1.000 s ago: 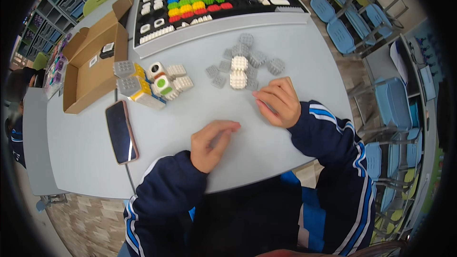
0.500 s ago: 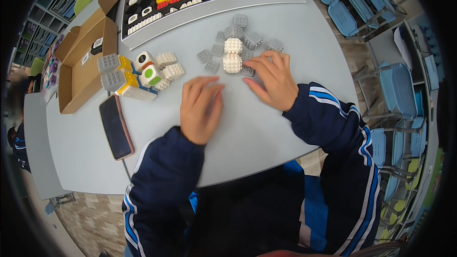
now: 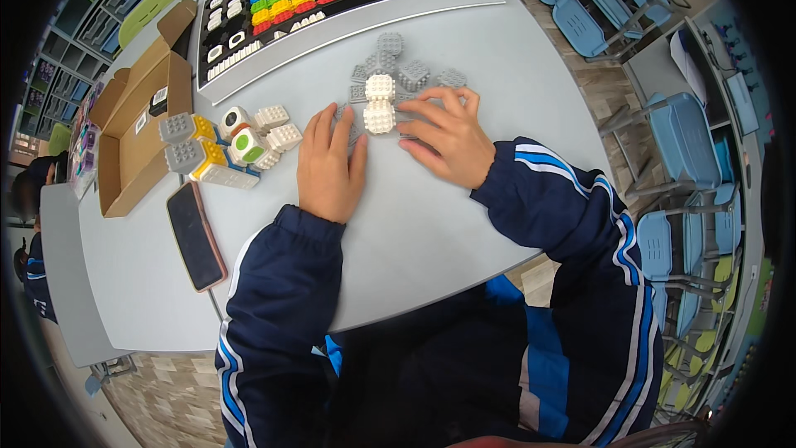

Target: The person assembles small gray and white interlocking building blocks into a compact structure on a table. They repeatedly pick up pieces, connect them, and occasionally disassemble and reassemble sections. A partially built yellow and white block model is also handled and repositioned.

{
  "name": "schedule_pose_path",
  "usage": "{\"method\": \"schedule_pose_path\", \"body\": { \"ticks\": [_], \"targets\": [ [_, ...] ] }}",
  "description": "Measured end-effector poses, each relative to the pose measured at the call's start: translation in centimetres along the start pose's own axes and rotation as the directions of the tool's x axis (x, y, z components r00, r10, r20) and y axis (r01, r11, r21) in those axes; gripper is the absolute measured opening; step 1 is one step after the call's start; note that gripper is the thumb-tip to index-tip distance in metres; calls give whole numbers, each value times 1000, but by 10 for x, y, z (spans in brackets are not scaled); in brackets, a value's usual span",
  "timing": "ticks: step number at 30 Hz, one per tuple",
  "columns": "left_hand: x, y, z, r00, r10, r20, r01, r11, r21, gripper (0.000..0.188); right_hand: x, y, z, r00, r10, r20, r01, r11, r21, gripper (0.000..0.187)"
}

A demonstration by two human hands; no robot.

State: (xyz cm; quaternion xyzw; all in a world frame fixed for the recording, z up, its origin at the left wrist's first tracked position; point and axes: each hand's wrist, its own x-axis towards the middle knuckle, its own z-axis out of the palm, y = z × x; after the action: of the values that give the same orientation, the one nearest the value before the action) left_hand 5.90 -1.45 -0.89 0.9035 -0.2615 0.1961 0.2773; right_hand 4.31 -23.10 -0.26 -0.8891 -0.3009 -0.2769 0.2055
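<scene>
Two white studded building blocks (image 3: 380, 104) stand in line on the table, with several grey studded pieces (image 3: 414, 75) scattered behind and beside them. My left hand (image 3: 329, 168) lies open left of the white blocks, fingers stretched forward over small grey connector pieces (image 3: 347, 118) that they partly cover. On the right side my right hand (image 3: 448, 137) rests with its fingers apart, the tips close to the white blocks. What lies under those right fingertips is mostly hidden. Neither hand visibly holds anything.
A built model of white, yellow and grey blocks (image 3: 247, 147) sits at the left, near a phone (image 3: 196, 236) and an open cardboard box (image 3: 124, 162). Along the back stands a grey tray (image 3: 348, 21) of coloured blocks. Blue chairs (image 3: 684, 145) are at the right.
My left hand has moved forward and its fingers now reach the grey pieces. My right hand stays beside the white blocks. The whole view has shifted slightly.
</scene>
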Motion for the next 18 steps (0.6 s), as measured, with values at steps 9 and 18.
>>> {"method": "schedule_pose_path", "body": {
  "ticks": [9,18],
  "targets": [
    [-27,9,-28,999,23,44,-22,1000,-15,36,-8,4,-13,986,-162,47,160,987,30,11],
    [-62,23,-54,965,181,188,-160,979,-123,45,-18,-17,-24,932,-361,38,351,922,163,10]
  ]
}}
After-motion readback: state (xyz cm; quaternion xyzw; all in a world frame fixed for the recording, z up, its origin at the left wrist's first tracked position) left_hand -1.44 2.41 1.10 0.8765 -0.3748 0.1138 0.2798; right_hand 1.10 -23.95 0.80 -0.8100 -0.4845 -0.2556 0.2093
